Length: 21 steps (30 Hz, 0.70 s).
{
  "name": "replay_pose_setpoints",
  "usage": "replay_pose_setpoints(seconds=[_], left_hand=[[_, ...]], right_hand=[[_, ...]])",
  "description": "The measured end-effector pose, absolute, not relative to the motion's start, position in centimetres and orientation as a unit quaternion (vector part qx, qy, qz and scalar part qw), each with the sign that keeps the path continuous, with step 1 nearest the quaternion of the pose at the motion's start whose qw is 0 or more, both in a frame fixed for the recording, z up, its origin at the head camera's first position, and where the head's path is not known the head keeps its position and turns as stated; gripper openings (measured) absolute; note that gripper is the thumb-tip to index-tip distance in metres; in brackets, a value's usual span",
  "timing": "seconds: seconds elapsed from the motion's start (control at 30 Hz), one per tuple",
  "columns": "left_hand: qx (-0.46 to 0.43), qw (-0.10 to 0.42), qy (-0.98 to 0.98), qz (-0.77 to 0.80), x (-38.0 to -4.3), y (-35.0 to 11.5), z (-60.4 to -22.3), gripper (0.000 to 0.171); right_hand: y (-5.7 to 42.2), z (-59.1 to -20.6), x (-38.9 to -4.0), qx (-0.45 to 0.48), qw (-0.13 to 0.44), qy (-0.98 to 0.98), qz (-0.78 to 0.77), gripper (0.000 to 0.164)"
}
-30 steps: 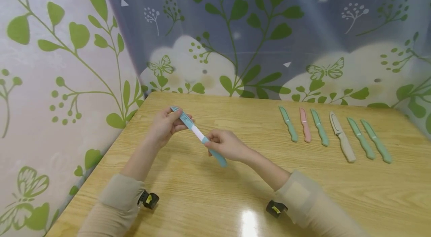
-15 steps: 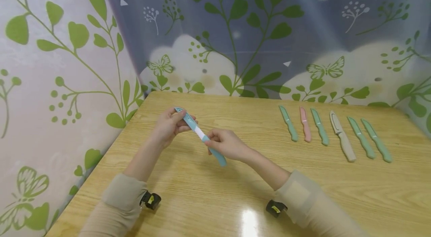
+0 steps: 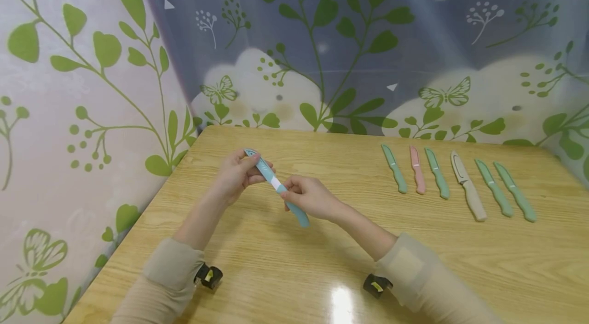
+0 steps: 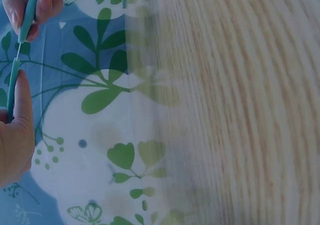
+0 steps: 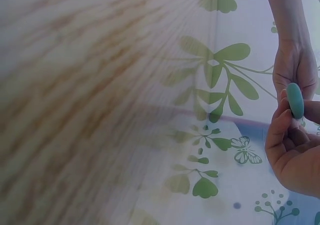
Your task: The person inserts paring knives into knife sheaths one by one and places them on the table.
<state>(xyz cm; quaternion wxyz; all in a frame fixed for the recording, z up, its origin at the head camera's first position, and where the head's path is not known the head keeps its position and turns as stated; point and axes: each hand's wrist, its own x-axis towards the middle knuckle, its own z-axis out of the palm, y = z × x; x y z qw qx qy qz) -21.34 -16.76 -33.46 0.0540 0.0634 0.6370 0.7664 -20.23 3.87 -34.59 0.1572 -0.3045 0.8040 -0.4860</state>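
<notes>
A light blue knife [image 3: 299,214] is held tilted above the table, its tip toward the far left. My left hand [image 3: 233,178] pinches the patterned blue sheath [image 3: 265,170] over its blade end, thumb on top. The knife's handle sits between the thumb and fingers of my right hand [image 3: 315,199]. Between sheath and handle a short strip of white blade [image 3: 276,183] shows; the rest of the blade is hidden inside the sheath. In the left wrist view the bare strip [image 4: 19,51] looks thin. The right wrist view shows the rounded handle end [image 5: 295,100].
On the right of the wooden table [image 3: 349,242] lies a row of sheathed knives: several green ones [image 3: 394,170], a pink one [image 3: 416,170] and a larger beige one [image 3: 468,188]. A leaf-patterned cloth [image 3: 285,84] hangs behind the table and along its left.
My left hand has moved right and slightly nearer with the sheath, toward the handle. Less white blade shows now. The right hand has stayed almost still.
</notes>
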Motion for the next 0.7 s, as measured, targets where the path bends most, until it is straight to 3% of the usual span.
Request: replay_pose_setpoints(seconds=[0.7], left_hand=[[0.079, 0.068, 0.652, 0.751, -21.06, -15.79, -33.91, 0.02]], right_hand=[[3.96, -34.76, -20.51, -0.296, 0.149, 0.812, -0.48, 0.018]])
